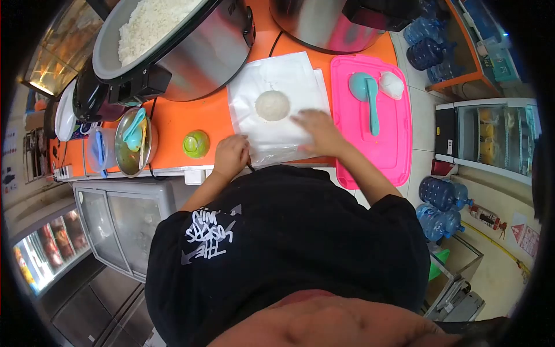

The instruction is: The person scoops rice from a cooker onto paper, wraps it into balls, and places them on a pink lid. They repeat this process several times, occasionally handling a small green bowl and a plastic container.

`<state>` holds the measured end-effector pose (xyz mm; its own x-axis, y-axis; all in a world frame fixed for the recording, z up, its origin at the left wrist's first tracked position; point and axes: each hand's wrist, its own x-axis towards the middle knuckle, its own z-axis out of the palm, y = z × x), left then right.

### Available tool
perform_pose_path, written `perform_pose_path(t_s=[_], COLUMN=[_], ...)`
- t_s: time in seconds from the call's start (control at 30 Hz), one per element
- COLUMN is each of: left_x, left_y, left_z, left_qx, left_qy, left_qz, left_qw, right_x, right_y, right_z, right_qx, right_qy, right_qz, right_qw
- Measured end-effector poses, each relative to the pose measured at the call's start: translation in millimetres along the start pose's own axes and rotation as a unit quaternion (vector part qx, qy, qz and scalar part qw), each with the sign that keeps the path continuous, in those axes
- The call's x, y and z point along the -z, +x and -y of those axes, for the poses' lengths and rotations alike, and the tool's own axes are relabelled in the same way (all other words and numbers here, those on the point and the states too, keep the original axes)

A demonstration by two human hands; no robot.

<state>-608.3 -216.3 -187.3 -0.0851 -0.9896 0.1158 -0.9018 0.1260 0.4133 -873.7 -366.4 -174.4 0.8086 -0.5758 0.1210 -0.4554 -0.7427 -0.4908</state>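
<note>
A round mound of rice [272,106] lies on white paper sheets [245,87] on the orange table. My left hand [232,155] is at the lower left corner of the sheets, its fingers curled together; what they hold, if anything, is hidden. Over the right side of the sheets, my right hand [317,130] reaches toward the mound with its fingers spread, not touching the rice. A turquoise scoop [373,107] rests on a pink lid [376,156] to the right, beside a white wrapped bundle [391,85].
An open cooker [196,63] full of rice stands at the upper left, another cooker [324,23] at the top. Left of the sheets are a green container [196,144] and a metal bowl [124,147] with utensils. A grey-framed cabinet [130,222] stands lower left.
</note>
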Motion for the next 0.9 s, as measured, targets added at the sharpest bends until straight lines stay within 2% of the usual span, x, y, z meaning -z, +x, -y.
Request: perform_pose_path(t_s=[0.03, 0.07, 0.13, 0.17, 0.2, 0.27, 0.3, 0.33, 0.37, 0.4, 0.43, 0.47, 0.5, 0.53, 0.57, 0.67, 0.7, 0.73, 0.8, 0.83, 0.87, 0.9], left_x=[4.2, 8.8, 23.6, 12.2, 11.6, 13.6, 14.7, 12.8, 7.0, 4.1, -0.4, -6.3, -11.1, -13.6, -14.5, -20.9, -28.2, -32.9, -24.1, -18.4, -12.0, -5.0], left_y=[6.0, 11.7, 23.9, 16.9, 10.8, 0.0, 1.9, 6.4, 13.0, 22.6, 36.6, 47.6, 57.4, 61.4, 58.7, 58.4, 61.3, 65.6, 83.7, 89.7, 90.8, 90.4], left_z=[1.4, 2.6, -2.9, 16.8, 19.4, 19.5, 17.8, 17.2, 14.9, 9.6, 9.2, 11.6, 15.1, 17.4, 18.5, 33.5, 49.0, 58.9, 59.3, 58.1, 54.9, 51.0], left_qx=[0.065, 0.065, -0.076, -0.119, -0.118, -0.082, -0.056, -0.056, 0.064, 0.185, 0.268, 0.270, 0.312, 0.344, 0.345, 0.326, 0.330, 0.333, 0.351, 0.364, 0.365, 0.355], left_qy=[-0.080, -0.079, 0.044, 0.038, 0.038, -0.067, -0.109, -0.113, -0.213, -0.307, -0.288, -0.291, -0.147, 0.002, 0.000, -0.025, -0.029, -0.033, -0.089, -0.142, -0.143, -0.200], left_qz=[-0.013, -0.012, -0.033, 0.033, 0.032, -0.015, -0.058, -0.055, -0.092, -0.126, -0.106, -0.108, -0.030, 0.049, 0.047, 0.030, -0.036, -0.102, -0.084, -0.066, -0.068, -0.088], left_qw=[0.995, 0.995, 0.996, 0.992, 0.992, 0.994, 0.991, 0.990, 0.971, 0.925, 0.913, 0.911, 0.938, 0.938, 0.938, 0.944, 0.943, 0.937, 0.928, 0.918, 0.918, 0.909], right_x=[1.8, -9.1, -32.6, -35.2, -28.0, -15.3, -15.8, -18.2, -21.9, -36.2, -59.0, -75.5, -81.9, -87.6, -90.9, -42.7, -49.9, -64.1, -91.5, -86.1, -79.6, -64.5], right_y=[-0.1, 1.1, 2.6, -2.0, -5.8, -13.6, -10.7, -7.7, -5.9, 1.3, 14.6, 22.9, 25.6, 27.3, 28.8, 47.0, 54.1, 69.1, 98.3, 106.6, 118.5, 136.2], right_z=[18.2, 8.5, -14.2, -19.2, -16.9, -10.6, -13.6, -18.3, -24.2, -36.3, -52.1, -59.6, -55.7, -51.3, -48.8, -22.2, -34.7, -56.4, -95.5, -90.3, -86.5, -75.9], right_qx=[0.018, 0.017, -0.038, -0.015, -0.014, -0.095, -0.099, -0.167, -0.232, -0.235, -0.278, -0.317, -0.315, -0.329, -0.337, -0.299, -0.250, -0.248, -0.135, -0.133, -0.111, -0.087], right_qy=[-0.002, 0.000, -0.024, -0.037, -0.037, 0.076, 0.076, 0.164, 0.249, 0.247, 0.215, 0.181, 0.179, 0.077, -0.027, -0.031, -0.026, -0.028, -0.048, -0.048, -0.057, -0.067], right_qz=[0.027, 0.026, 0.101, 0.096, 0.096, 0.136, 0.134, 0.049, -0.035, -0.028, -0.069, -0.112, -0.110, -0.055, 0.000, 0.023, -0.083, -0.079, -0.147, -0.146, -0.071, 0.004], right_qw=[0.999, 1.000, 0.994, 0.995, 0.995, 0.983, 0.983, 0.971, 0.940, 0.940, 0.934, 0.924, 0.925, 0.940, 0.941, 0.954, 0.964, 0.965, 0.979, 0.979, 0.990, 0.994])
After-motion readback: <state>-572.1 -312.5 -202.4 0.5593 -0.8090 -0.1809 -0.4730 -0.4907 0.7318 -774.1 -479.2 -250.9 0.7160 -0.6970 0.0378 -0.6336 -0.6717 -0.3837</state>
